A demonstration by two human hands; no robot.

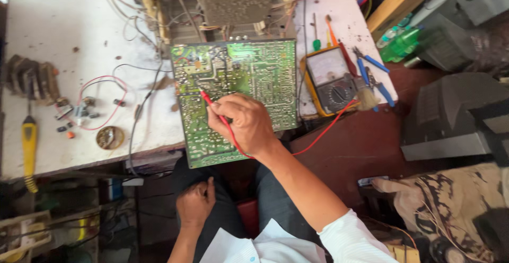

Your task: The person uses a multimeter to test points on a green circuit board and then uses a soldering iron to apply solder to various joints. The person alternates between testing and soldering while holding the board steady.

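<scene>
A green circuit board [249, 72] lies solder-side up at the white bench's front edge. My right hand [245, 125] rests on it and grips a red test probe [209, 102] whose tip touches the board's left half. The probe's red lead [323, 131] runs to a yellow-cased analogue meter [331, 77] to the right of the board. My left hand [195, 204] lies on my left knee below the bench, fingers loosely curled, holding nothing.
Blue-handled pliers [374, 75], a small brush [366, 97] and screwdrivers [334, 35] lie by the meter. A yellow-handled tool [29, 141], loose parts with red wire [85, 112] and a coil [110, 137] sit left. An opened chassis [233, 6] is behind; dark television cases [450, 120] stand right.
</scene>
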